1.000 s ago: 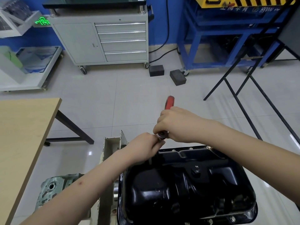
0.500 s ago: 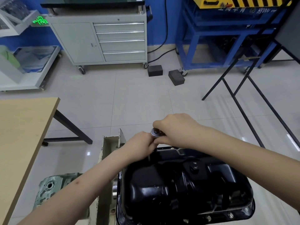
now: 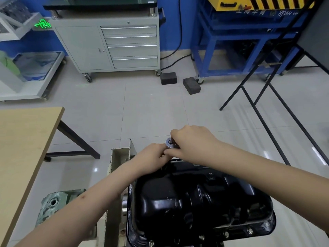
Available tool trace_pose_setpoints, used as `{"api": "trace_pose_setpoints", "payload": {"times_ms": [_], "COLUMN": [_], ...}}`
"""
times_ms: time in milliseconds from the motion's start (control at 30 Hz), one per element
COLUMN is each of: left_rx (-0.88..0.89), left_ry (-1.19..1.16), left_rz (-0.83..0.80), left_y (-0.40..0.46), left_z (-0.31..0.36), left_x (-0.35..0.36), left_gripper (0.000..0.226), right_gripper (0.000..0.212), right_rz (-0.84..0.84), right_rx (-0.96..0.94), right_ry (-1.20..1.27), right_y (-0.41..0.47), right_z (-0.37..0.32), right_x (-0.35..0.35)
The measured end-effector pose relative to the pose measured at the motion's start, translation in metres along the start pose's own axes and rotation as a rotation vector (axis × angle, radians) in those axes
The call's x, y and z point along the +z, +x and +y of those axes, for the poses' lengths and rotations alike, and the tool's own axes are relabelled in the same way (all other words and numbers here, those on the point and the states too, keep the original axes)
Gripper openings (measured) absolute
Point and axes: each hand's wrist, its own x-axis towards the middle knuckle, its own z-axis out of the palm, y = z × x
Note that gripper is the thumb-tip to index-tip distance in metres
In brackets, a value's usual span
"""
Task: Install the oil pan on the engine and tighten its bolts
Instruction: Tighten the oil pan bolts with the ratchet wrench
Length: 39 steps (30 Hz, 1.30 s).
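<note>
Both our hands, left (image 3: 154,154) and right (image 3: 191,143), curl round the ratchet (image 3: 170,143) at the oil pan (image 3: 199,202)'s far rim; tilted, it may slip off the hidden bolt.

Bright, even indoor light fills the room. The glossy floor tiles (image 3: 151,111) carry white glare streaks at the right, and soft highlights glint off the black oil pan (image 3: 195,202). Shadows are faint. Wide-angle distortion bends the edges; focus is slightly soft throughout.
</note>
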Motion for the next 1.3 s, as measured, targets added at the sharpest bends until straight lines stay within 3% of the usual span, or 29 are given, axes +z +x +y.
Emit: {"api": "trace_pose_setpoints", "payload": {"times_ms": [133,233,400,600,733,867,1100,1300], "left_rx": [0.012,0.03,0.036,0.037,0.007,0.01,0.033,0.033], "left_ry": [0.071,0.105,0.093,0.057,0.021,0.086,0.083,0.035], "left_rz": [0.037,-0.007,-0.037,-0.036,0.059,0.005,-0.1,-0.096], "left_y": [-0.001,0.001,0.003,0.002,0.003,0.009,0.022,0.015], "left_z": [0.001,0.001,-0.003,-0.007,-0.006,-0.01,-0.008,-0.008], "left_x": [-0.001,-0.001,0.001,0.0,-0.003,-0.005,-0.011,-0.012], "left_gripper": [0.047,0.032,0.037,0.028,0.044,0.028,0.032,0.032], "right_gripper": [0.02,0.012,0.023,0.025,0.028,0.02,0.023,0.02], "right_rz": [-0.022,-0.04,-0.02,0.011,0.008,0.025,-0.009,-0.023], "right_rx": [-0.016,-0.154,-0.317,-0.125,0.019,-0.034,-0.259,-0.157], "right_ry": [0.012,-0.073,-0.2,-0.097,0.048,0.032,-0.025,0.014], "right_y": [0.004,0.01,0.016,0.013,0.009,0.014,0.029,0.024], "right_z": [0.0,0.006,0.009,0.008,0.002,0.01,0.029,0.025], "right_x": [-0.001,-0.008,-0.011,-0.013,-0.002,-0.004,-0.013,-0.015]}}
